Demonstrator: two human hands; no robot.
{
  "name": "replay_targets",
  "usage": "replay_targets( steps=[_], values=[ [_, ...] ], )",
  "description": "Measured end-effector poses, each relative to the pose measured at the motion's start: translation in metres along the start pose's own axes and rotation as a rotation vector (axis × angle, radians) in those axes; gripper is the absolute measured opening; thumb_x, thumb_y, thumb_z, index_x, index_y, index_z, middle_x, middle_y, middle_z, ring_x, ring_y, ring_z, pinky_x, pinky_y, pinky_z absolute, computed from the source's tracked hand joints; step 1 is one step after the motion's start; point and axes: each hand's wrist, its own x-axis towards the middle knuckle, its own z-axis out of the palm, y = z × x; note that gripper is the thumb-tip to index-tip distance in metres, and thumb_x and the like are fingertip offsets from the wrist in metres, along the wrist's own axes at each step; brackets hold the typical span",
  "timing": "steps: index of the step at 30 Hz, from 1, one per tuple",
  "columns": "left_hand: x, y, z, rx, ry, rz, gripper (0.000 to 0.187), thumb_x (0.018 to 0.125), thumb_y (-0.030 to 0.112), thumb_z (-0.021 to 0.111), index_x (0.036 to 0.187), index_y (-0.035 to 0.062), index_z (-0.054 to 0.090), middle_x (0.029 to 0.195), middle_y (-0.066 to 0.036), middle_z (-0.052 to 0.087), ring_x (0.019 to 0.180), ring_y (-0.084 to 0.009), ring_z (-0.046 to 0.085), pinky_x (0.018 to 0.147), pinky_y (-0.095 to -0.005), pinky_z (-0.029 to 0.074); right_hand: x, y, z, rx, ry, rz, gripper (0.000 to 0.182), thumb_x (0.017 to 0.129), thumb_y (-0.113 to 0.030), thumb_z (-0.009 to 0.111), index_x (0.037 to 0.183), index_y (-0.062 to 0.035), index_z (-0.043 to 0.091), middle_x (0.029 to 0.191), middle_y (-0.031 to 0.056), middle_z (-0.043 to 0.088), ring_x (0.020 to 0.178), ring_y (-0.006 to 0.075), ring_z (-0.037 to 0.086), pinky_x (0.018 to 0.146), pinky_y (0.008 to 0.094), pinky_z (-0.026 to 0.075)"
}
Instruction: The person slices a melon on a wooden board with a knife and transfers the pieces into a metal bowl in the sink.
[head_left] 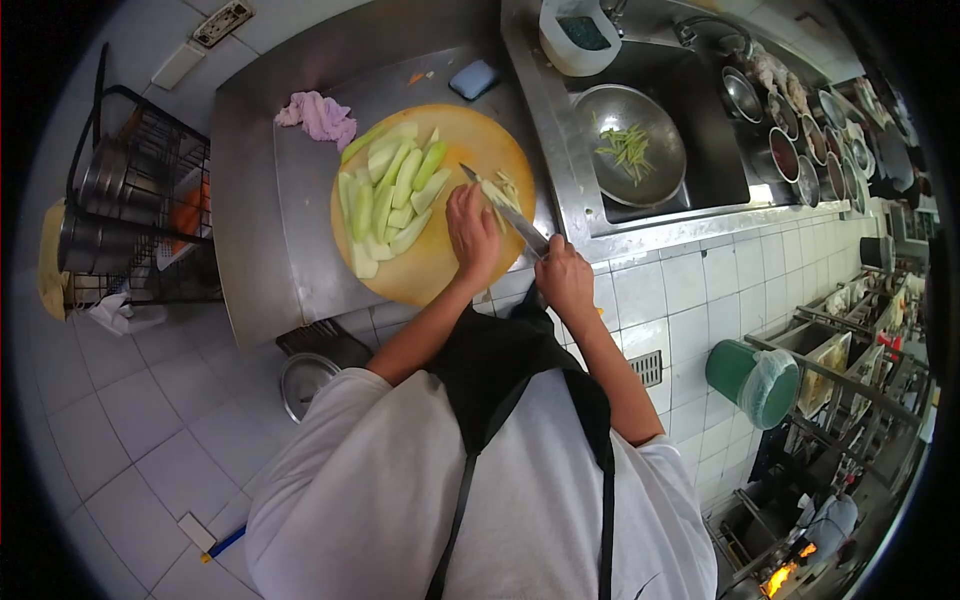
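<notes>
My right hand (565, 278) is closed round the handle of a kitchen knife (522, 228), its blade angled across the right side of a round cutting board (440, 285). Beside the blade, my left hand (474, 232) rests on the board with bent fingers against a pale green vegetable piece (490, 190); the fingertips are partly hidden. Thin cut slices (508, 187) lie along the far side of the blade. A pile of long, peeled, pale green vegetable wedges (388, 195) covers the left half of the board.
Right of the counter, a metal bowl (655, 125) holding green strips sits in the sink (715, 150). A pink cloth (318, 117) and blue sponge (473, 79) lie behind the board. A wire rack (140, 190) stands left; a green bin (740, 375) and burner flame (780, 578) are right.
</notes>
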Motion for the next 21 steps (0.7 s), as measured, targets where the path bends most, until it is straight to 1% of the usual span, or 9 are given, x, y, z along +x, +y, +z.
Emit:
replay_targets(
  steps=[2, 5, 8, 13, 16, 17, 19, 20, 21],
  values=[
    [0.003, 0.006, -0.022, 0.075, -0.147, 0.270, 0.041, 0.090, 0.005, 0.059, 0.130, 0.0106, 0.066, 0.151, -0.018, 0.044, 0.141, -0.0388, 0.039, 0.117, -0.0538, 0.031, 0.000, 0.000, -0.002, -0.003, 0.013, 0.011, 0.026, 0.081, -0.010, 0.069, 0.098, -0.0027, 0.050, 0.086, 0.0208, 0.065, 0.077, 0.0373, 0.070, 0.067, 0.0445, 0.059],
    [0.001, -0.007, -0.021, 0.204, -0.354, 0.587, 0.056, 0.083, 0.003, 0.063, 0.136, 0.0202, 0.065, 0.155, -0.017, 0.040, 0.144, -0.0403, 0.037, 0.121, -0.0572, 0.026, -0.001, 0.000, -0.005, -0.047, 0.010, 0.016, 0.029, 0.078, -0.009, 0.071, 0.098, -0.0040, 0.050, 0.088, 0.0191, 0.064, 0.080, 0.0357, 0.070, 0.069, 0.0434, 0.059],
    [0.007, -0.028, -0.013, 0.201, -0.440, 0.650, 0.053, 0.083, 0.006, 0.063, 0.133, 0.0202, 0.067, 0.158, -0.017, 0.037, 0.147, -0.0393, 0.034, 0.120, -0.0607, 0.025, -0.003, 0.004, -0.003, -0.095, 0.008, 0.009, 0.028, 0.078, -0.009, 0.070, 0.097, -0.0051, 0.050, 0.087, 0.0174, 0.063, 0.081, 0.0341, 0.070, 0.069, 0.0429, 0.059],
    [0.025, -0.045, -0.009, 0.154, -0.503, 0.587, 0.054, 0.083, 0.008, 0.064, 0.136, 0.0186, 0.065, 0.158, -0.018, 0.038, 0.147, -0.0410, 0.034, 0.120, -0.0604, 0.024, -0.032, 0.019, -0.035, -0.132, -0.030, 0.034, 0.027, 0.078, -0.010, 0.070, 0.096, -0.0054, 0.050, 0.085, 0.0164, 0.062, 0.082, 0.0340, 0.069, 0.069, 0.0427, 0.059],
    [0.027, -0.058, -0.008, 0.146, -0.508, 0.565, 0.055, 0.084, 0.008, 0.063, 0.138, 0.0150, 0.062, 0.157, -0.019, 0.038, 0.146, -0.0413, 0.034, 0.120, -0.0583, 0.026, -0.057, 0.034, -0.061, -0.124, -0.038, 0.024, 0.025, 0.081, -0.013, 0.072, 0.096, -0.0047, 0.053, 0.084, 0.0165, 0.065, 0.079, 0.0356, 0.069, 0.067, 0.0449, 0.058],
    [0.027, -0.062, -0.007, 0.149, -0.505, 0.558, 0.055, 0.085, 0.008, 0.062, 0.139, 0.0135, 0.061, 0.157, -0.019, 0.038, 0.146, -0.0411, 0.034, 0.120, -0.0571, 0.026, -0.064, 0.033, -0.069, -0.069, -0.074, 0.067, 0.024, 0.083, -0.014, 0.072, 0.095, -0.0039, 0.054, 0.083, 0.0176, 0.065, 0.078, 0.0371, 0.069, 0.066, 0.0464, 0.057],
    [0.018, -0.064, -0.007, 0.147, -0.361, 0.302, 0.050, 0.087, 0.010, 0.061, 0.137, 0.0091, 0.061, 0.151, -0.020, 0.044, 0.140, -0.0408, 0.042, 0.116, -0.0534, 0.033, -0.072, 0.033, -0.079, 0.047, -0.143, 0.154, 0.022, 0.087, -0.017, 0.071, 0.095, -0.0023, 0.056, 0.081, 0.0198, 0.067, 0.076, 0.0401, 0.069, 0.065, 0.0494, 0.055],
    [0.013, -0.064, -0.007, 0.144, -0.295, 0.181, 0.048, 0.088, 0.011, 0.061, 0.137, 0.0068, 0.060, 0.148, -0.021, 0.047, 0.137, -0.0406, 0.045, 0.114, -0.0515, 0.036, -0.071, 0.032, -0.073, 0.102, -0.118, 0.154, 0.021, 0.089, -0.017, 0.070, 0.095, -0.0016, 0.057, 0.080, 0.0211, 0.067, 0.075, 0.0413, 0.068, 0.065, 0.0506, 0.054],
    [0.013, -0.060, -0.006, 0.141, -0.312, 0.084, 0.047, 0.089, 0.014, 0.062, 0.136, 0.0046, 0.060, 0.143, -0.021, 0.050, 0.132, -0.0409, 0.049, 0.109, -0.0504, 0.040, -0.066, 0.031, -0.060, 0.156, -0.092, 0.156, 0.021, 0.091, -0.018, 0.069, 0.095, -0.0009, 0.058, 0.079, 0.0224, 0.067, 0.074, 0.0424, 0.068, 0.065, 0.0518, 0.054]
  ],
)
